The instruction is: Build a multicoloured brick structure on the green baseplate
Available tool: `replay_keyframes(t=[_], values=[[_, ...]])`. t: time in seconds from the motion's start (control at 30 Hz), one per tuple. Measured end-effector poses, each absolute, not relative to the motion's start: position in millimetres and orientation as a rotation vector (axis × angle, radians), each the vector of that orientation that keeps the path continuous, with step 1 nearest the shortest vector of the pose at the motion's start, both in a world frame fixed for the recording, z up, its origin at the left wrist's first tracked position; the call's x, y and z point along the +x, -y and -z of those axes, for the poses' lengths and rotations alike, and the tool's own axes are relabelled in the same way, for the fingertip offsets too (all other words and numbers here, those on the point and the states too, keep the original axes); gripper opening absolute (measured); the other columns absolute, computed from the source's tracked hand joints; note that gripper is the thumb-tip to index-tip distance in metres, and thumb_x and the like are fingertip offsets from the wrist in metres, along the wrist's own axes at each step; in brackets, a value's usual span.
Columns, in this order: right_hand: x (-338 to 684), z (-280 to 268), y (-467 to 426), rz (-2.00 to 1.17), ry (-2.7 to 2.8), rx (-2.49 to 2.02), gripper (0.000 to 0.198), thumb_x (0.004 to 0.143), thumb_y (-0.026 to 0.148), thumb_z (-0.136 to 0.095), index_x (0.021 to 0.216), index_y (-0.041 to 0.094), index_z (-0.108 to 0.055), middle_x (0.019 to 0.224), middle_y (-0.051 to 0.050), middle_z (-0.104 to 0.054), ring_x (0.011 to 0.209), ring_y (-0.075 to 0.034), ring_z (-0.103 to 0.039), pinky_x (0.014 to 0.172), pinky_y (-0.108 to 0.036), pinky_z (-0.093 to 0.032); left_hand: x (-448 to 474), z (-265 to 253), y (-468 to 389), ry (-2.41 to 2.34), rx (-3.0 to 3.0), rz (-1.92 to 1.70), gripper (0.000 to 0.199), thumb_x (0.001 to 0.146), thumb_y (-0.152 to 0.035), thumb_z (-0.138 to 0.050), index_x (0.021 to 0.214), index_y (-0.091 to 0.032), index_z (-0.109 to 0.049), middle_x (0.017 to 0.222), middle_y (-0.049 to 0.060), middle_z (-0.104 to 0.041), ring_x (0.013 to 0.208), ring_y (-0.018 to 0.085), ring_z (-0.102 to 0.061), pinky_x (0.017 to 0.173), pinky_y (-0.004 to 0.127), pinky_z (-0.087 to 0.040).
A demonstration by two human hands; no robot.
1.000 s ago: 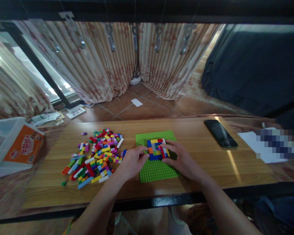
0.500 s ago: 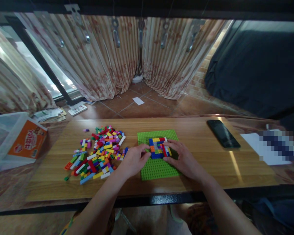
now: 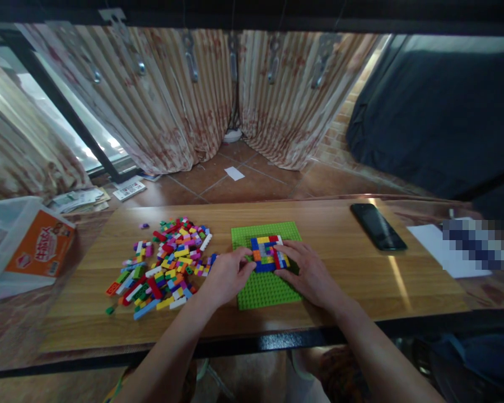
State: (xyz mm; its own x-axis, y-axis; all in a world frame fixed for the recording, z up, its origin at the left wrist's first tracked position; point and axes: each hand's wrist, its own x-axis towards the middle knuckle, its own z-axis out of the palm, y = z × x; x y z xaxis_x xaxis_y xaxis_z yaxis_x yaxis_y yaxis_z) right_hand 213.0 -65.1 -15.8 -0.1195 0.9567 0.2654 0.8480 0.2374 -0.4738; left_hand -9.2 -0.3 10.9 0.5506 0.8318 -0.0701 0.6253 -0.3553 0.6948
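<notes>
A flat build of multicoloured toy bricks sits on a green studded baseplate. My left hand rests at the build's left edge, thumb and index finger slightly apart, with nothing visible between them. On the opposite side, my right hand spans a long red brick, fingers at its far end and thumb at its near end. The red brick lies over the right part of the build; whether it is pressed fully down I cannot tell. The right fingers partly hide the build's right edge.
A heap of loose bricks spreads left of the baseplate on the wooden tabletop. A black phone lies at the right, near white paper. A clear plastic bin with an orange label stands at far left.
The whole view has shifted slightly, moving the table leftward in the picture. The red brick appears to sit a little flatter on the build. Both hands keep nearly the same places.
</notes>
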Motion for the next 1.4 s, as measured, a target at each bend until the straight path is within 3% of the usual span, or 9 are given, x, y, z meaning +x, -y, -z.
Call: replay_keyframes(t=[0.27,0.63,1.4], values=[[213.9,12.3,64.9,-0.383,1.929,-1.656,0.058,0.081,0.040,-0.069,0.135,0.026,-0.052,0.132,-0.010,-0.057,0.121,-0.027,-0.052,0.105,-0.050,-0.042,-9.3,-13.5,0.6,-1.186,2.132,-0.379,0.024,0.088,-0.027,-0.052,0.107,-0.016,-0.064,0.082,0.005,-0.073,0.068,0.017,-0.065,0.061,0.026,-0.043],[210.6,10.4,66.6,-0.361,1.923,-1.658,0.042,0.086,0.043,-0.062,0.125,0.030,-0.061,0.131,-0.008,-0.057,0.121,-0.028,-0.054,0.104,-0.051,-0.042,-9.7,-11.3,0.8,-1.165,2.118,-0.367,0.024,0.088,-0.025,-0.054,0.108,-0.017,-0.064,0.080,0.004,-0.073,0.067,0.017,-0.065,0.061,0.026,-0.041],[205.3,18.2,63.7,-0.301,1.862,-1.641,0.032,0.084,0.040,-0.063,0.115,0.030,-0.067,0.123,-0.008,-0.062,0.114,-0.029,-0.058,0.098,-0.055,-0.047,-8.4,-9.2,1.8,-1.187,2.162,-0.332,0.024,0.089,-0.026,-0.052,0.109,-0.018,-0.063,0.079,0.003,-0.072,0.069,0.018,-0.066,0.063,0.026,-0.043]])
